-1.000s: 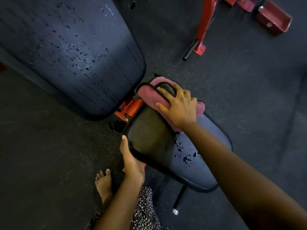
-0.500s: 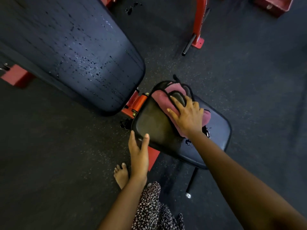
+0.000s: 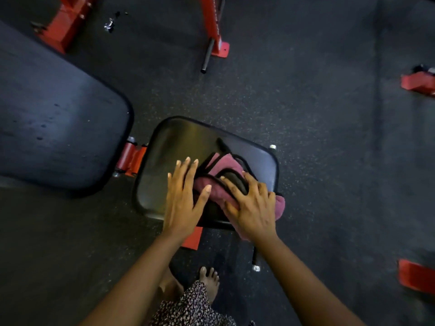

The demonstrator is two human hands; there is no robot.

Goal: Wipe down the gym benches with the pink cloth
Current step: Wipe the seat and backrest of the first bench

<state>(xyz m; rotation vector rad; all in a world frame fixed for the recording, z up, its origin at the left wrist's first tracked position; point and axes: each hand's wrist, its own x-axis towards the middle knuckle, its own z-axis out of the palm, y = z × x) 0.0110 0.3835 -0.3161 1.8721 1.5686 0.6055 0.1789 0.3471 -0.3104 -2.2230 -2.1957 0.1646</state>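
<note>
A black bench seat pad (image 3: 179, 147) lies just below me, with the pink cloth (image 3: 226, 164), edged in black, bunched on its near right part. My right hand (image 3: 253, 208) presses down on the cloth with spread, slightly bent fingers. My left hand (image 3: 182, 198) lies flat on the pad beside the cloth, fingers straight, its thumb touching the cloth's edge. The larger dark back pad (image 3: 54, 128) sits to the left, with a few drops on it.
A red hinge bracket (image 3: 130, 158) joins the two pads. Red frame legs (image 3: 217, 31) stand on the speckled dark floor (image 3: 317, 137) beyond. More red equipment parts (image 3: 417, 82) sit at the right edge. My bare feet (image 3: 209, 282) are below the seat.
The cloth and my right hand slid toward the near right corner of the seat. My left hand moved from the seat's near edge up onto the pad beside the cloth. The view shifted.
</note>
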